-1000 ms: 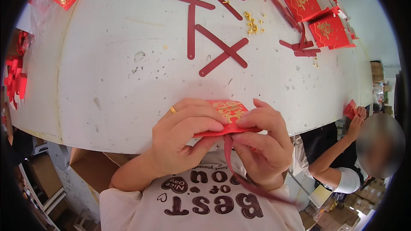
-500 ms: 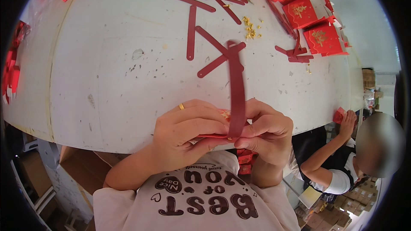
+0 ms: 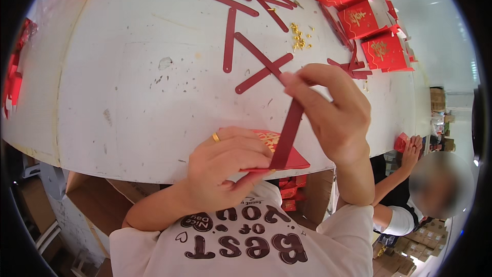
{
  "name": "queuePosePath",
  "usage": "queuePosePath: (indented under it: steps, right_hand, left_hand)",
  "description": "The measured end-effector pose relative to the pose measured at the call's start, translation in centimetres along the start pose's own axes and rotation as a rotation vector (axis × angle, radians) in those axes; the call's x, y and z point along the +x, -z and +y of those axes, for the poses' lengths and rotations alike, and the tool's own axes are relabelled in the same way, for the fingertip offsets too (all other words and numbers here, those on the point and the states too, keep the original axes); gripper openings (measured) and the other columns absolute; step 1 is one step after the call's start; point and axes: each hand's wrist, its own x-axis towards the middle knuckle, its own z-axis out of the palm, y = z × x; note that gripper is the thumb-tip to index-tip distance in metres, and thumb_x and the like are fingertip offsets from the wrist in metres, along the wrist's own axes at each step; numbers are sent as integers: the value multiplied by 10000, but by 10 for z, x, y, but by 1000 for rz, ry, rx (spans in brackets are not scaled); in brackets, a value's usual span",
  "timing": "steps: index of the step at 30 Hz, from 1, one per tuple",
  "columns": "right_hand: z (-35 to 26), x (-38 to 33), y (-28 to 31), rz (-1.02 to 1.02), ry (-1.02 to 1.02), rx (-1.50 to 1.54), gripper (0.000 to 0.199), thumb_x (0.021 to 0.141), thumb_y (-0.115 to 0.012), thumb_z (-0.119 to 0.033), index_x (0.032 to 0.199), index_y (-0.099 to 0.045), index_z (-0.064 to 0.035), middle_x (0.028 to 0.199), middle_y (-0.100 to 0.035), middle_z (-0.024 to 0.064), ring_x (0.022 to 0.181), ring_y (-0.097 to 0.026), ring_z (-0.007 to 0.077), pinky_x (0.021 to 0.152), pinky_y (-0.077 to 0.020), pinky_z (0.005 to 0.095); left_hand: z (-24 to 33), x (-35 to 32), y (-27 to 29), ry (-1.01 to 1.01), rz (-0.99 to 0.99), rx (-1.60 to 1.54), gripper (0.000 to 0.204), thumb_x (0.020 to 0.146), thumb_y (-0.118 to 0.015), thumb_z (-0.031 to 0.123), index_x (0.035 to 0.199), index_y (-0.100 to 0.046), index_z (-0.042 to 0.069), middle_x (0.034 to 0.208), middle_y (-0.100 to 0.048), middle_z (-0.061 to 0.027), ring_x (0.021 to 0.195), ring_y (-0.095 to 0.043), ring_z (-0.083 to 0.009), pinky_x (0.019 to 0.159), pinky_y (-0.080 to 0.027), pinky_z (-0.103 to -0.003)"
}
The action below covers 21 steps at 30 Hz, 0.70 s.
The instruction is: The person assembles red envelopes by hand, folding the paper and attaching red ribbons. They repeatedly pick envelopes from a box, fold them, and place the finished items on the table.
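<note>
My left hand (image 3: 228, 161), with a gold ring on one finger, pinches the near edge of a flat red box (image 3: 296, 161) with gold print at the table's front edge. A dark red strap (image 3: 289, 134) rises from that edge, its lower end by a tiny gold fastener near my left fingertips. My right hand (image 3: 335, 110) grips the strap's far end between thumb and fingers, over the table. Beyond it, two more dark red strips (image 3: 248, 80) lie crossed, one partly hidden by my right hand.
Several loose strips (image 3: 229, 41) and a small pile of gold fasteners (image 3: 299, 38) lie farther back. Red boxes with gold print (image 3: 383, 52) stand at the right rear. On the right, a co-worker's hand (image 3: 413, 147) holds a small red box (image 3: 401, 142). Cardboard (image 3: 89, 200) sits below the table.
My right hand has left the box's near edge and moved up and away to the strap's far end. The strap now leans right, and more of the red box shows.
</note>
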Motion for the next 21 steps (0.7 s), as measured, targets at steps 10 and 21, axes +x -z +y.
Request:
queuePosePath:
  steps: [10,21]
  right_hand:
    - [-35,-31,28,-201,-550,521,388,627,-584,162,961,-689,-6,837,-635,109,736,-634,203,615,-503,254]
    - [-40,-23,27,-299,-498,644,302,672,-613,135,942,-671,13,842,-681,138,726,-658,236,645,-504,271]
  left_hand:
    - [-4,-8,-2,-5,20,-55,298,621,-727,-88,839,-593,66,862,-665,-70,780,-606,-216,667,-494,-292]
    - [-5,-9,-4,-18,110,-63,245,584,-703,7,821,-647,26,840,-631,-60,755,-584,-229,649,-486,-306]
